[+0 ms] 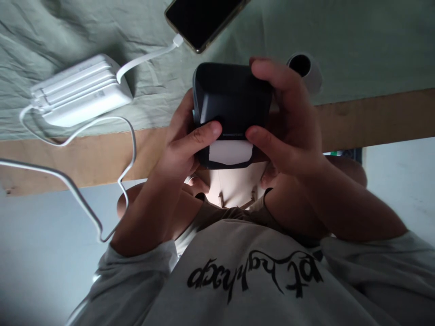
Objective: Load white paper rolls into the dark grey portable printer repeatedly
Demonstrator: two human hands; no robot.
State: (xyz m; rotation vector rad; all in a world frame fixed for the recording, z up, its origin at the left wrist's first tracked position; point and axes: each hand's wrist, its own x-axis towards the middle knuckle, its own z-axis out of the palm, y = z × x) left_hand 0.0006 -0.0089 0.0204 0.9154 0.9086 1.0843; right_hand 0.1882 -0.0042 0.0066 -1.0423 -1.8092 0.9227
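A black, rounded-box device that looks like a portable label printer is held up in front of me, over the table's near edge. A strip of white paper shows at its near end. My left hand is closed round the printer's left side, with the thumb on its upper face. My right hand grips the right side, its thumb near the paper and its index finger over the far right corner. The other fingers of both hands are mostly hidden beneath. Just beyond my right hand lies a white paper roll with a dark core.
On the green cloth rests a white power bank, cabled to a phone at the back. A white cable loops down over the wooden table edge at left. My legs are below the table edge.
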